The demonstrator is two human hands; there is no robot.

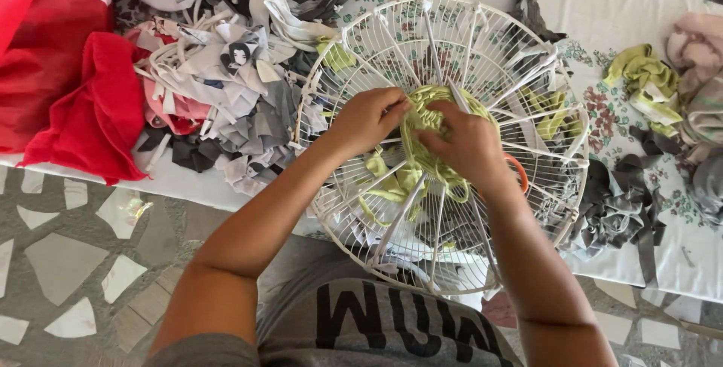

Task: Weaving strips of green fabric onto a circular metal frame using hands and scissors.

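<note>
Green cloth strip pinched by left hand and right hand at middle of round wire frame. Strip may be pulled too hard; woven ring could slip loose, frame tipped off table.

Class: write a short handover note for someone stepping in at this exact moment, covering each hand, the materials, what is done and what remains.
Left hand: pinching the yellow-green fabric strip at the frame's hub.
Right hand: pressing the woven coil there.
White wire fan guard: propped on the table edge, white strips tied along its spokes.
Done: a small coil at the centre.
Left: the outer spokes are bare.
Spare strips: grey and white pile to the left, green scraps to the right.
</note>
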